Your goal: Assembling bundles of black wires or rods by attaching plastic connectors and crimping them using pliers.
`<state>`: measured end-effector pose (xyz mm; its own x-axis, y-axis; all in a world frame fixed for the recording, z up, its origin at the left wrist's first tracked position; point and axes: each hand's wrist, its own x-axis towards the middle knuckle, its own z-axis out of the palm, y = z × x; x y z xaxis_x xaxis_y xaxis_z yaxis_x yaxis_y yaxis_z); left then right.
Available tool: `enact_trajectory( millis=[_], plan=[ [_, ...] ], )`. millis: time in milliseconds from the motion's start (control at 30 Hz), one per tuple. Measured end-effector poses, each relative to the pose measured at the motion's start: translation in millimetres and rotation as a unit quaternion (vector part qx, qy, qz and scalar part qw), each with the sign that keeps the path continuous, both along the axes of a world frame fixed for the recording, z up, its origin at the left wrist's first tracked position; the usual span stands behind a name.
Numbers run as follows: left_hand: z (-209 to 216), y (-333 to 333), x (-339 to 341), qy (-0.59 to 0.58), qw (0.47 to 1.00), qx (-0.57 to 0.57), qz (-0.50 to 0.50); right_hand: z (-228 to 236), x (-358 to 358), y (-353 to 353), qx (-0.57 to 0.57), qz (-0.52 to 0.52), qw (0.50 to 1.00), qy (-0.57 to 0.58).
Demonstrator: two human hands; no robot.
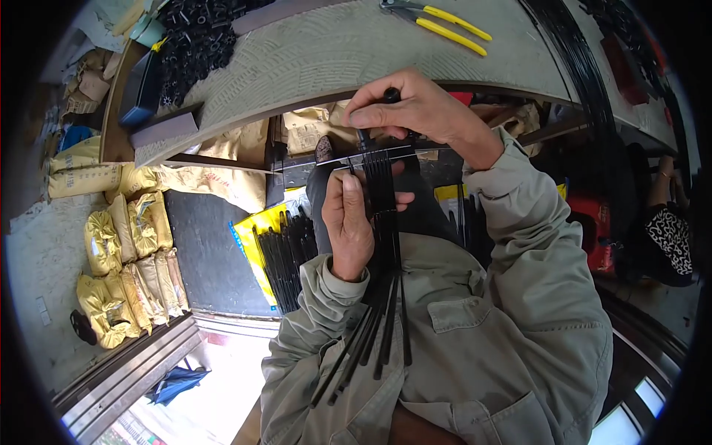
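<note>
My left hand (348,222) is closed round a bundle of thin black rods (384,193), which runs down against my jacket and fans out at its lower end. Just above the bundle's upper end, my right hand (415,107) pinches a small black part with a round knob (391,95) that sticks up between thumb and fingers. A dark stem runs down from the fingers to the rods; I cannot tell whether it is joined to one of them. A thin metal bar (371,154) crosses by the rods' upper ends.
Yellow-handled pliers (452,30) lie on the workbench (311,59), with a heap of small black parts (196,44) at its left. More black rods (285,248) stand by a yellow bag at my left. Filled sacks (126,230) are stacked farther left. Another person's arm (660,182) shows at right.
</note>
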<state>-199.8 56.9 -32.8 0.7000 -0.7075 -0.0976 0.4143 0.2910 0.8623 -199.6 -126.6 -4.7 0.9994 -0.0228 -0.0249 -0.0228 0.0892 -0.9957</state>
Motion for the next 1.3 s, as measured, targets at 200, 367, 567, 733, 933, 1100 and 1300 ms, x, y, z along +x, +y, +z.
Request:
enact_trajectory(
  millis=[200, 367, 567, 733, 933, 1100, 1300],
  plan=[
    [-8.1, 2.0, -6.2, -0.014, 1.0, -0.017, 0.019, 1.0, 4.4, 2.3, 0.012, 0.002, 1.0, 0.013],
    [-2.8, -0.2, -12.7, 0.0, 0.999, -0.031, 0.045, 3.3, 6.0, 8.8, 0.031, 0.01, 0.999, 0.029],
    [-0.1, -2.3, -14.4, -0.01, 0.997, -0.024, 0.077, 2.7, 7.0, 16.7, -0.001, 0.026, 1.0, 0.01],
    [-2.3, -0.5, -11.4, 0.003, 0.998, -0.025, 0.064, 3.1, 8.0, 19.8, -0.059, 0.026, 0.998, -0.025],
    [-0.6, -1.7, -10.9, -0.01, 0.997, -0.023, 0.072, 0.7, 8.1, 20.4, -0.064, 0.033, 0.997, -0.039],
    [4.0, -1.3, -10.4, -0.013, 0.995, -0.026, 0.095, 0.2, 8.3, 24.5, -0.027, 0.028, 0.998, -0.044],
    [-2.9, 6.1, -1.0, -0.004, 0.994, -0.021, 0.106, -29.7, -22.0, 39.2, 0.114, -0.225, 0.959, -0.128]
  ],
)
